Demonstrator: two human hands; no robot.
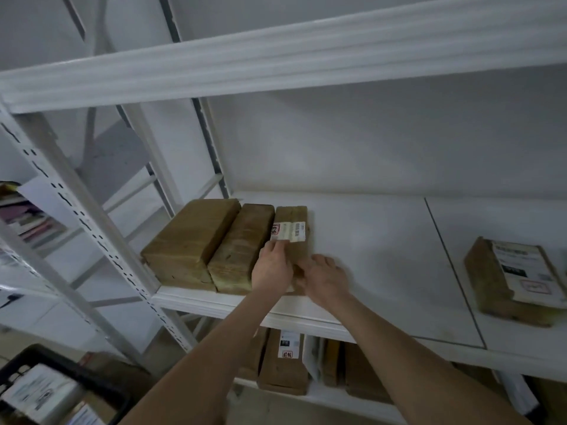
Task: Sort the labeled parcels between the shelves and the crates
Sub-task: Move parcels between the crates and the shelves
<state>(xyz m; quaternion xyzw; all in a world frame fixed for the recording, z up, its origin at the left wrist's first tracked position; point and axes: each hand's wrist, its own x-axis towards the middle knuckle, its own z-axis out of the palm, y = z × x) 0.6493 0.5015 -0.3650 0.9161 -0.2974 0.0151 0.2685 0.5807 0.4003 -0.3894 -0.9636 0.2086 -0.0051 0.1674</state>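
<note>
I saw a brown parcel (291, 228) in the middle of the frame, lying on the white shelf (383, 256). It had a white label (288, 231) with a red stamp and a small barcode. The writing was too blurry for me to read. The parcel looked like a long box wrapped in rough brown paper.

The left hand (271, 268) lay on the near end of that parcel, with its fingers (273, 245) pressed together flat by the label. The right hand (322, 276) touched the parcel's right side, with its fingers (326, 260) spread a little on the shelf.

Two more brown parcels lay to the left, a wide one (190, 243) and a thinner one (242, 246), side by side and touching.

At the right edge of the frame sat another parcel (509, 280) with a big white paper sheet on top.

On the lower shelf, an upright parcel (283, 363) showed a label with "016" on it.

At the lower left was a black crate (70, 363) with labeled packs inside.
</note>
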